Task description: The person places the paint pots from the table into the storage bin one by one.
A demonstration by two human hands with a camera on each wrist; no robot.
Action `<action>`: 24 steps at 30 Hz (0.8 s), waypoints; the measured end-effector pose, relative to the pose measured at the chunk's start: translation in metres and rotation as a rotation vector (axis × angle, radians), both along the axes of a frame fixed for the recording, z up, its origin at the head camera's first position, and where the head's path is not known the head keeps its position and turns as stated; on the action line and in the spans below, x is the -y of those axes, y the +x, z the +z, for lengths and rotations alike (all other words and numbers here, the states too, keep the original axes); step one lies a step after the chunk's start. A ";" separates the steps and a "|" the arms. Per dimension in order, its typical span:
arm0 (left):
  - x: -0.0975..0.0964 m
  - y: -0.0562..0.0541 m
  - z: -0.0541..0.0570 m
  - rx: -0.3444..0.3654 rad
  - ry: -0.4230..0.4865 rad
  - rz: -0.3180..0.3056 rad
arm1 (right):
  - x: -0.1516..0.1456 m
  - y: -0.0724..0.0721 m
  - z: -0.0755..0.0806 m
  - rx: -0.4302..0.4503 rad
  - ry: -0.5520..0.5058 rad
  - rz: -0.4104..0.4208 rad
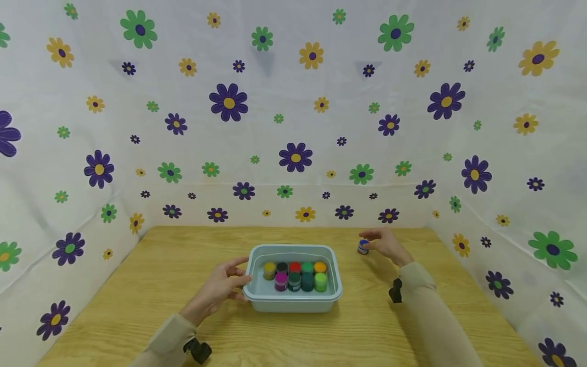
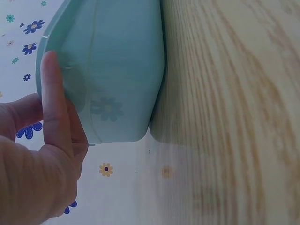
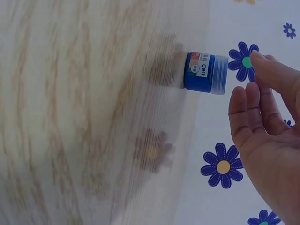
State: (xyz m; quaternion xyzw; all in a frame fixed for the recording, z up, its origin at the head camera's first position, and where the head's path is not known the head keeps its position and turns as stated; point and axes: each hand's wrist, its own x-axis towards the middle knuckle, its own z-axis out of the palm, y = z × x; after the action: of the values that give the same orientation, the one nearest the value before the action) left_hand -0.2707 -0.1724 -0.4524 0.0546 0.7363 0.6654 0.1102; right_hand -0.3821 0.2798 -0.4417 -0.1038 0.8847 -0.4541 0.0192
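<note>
A pale blue plastic tub [image 1: 293,306] stands mid-table with several small paint jars inside, among them a red jar [image 1: 295,267], a magenta jar [image 1: 281,282] and a light green jar [image 1: 321,282]. My left hand [image 1: 220,285] holds the tub's left rim, thumb and fingers on either side of it; the left wrist view shows the tub wall [image 2: 117,70] close up. Off to the right, a blue paint jar [image 3: 199,72] with a clear lid stands upright on the table. Just above that lid is my right hand [image 3: 267,112], fingers loosely bent and a small gap from the jar.
The wooden table [image 1: 183,244] runs back to a white flowered cloth [image 1: 293,127], which also hangs along both sides. A dark wrist device [image 1: 198,350] is on the left sleeve, and another dark device [image 1: 395,291] is on the right.
</note>
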 end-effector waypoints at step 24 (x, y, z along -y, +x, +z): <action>0.002 0.000 -0.003 0.006 0.006 0.007 | 0.002 -0.007 -0.013 -0.005 0.096 0.015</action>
State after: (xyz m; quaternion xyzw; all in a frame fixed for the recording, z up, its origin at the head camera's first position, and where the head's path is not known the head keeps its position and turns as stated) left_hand -0.2702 -0.1740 -0.4554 0.0505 0.7340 0.6683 0.1098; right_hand -0.3888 0.2780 -0.4543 -0.1103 0.9048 -0.4105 0.0254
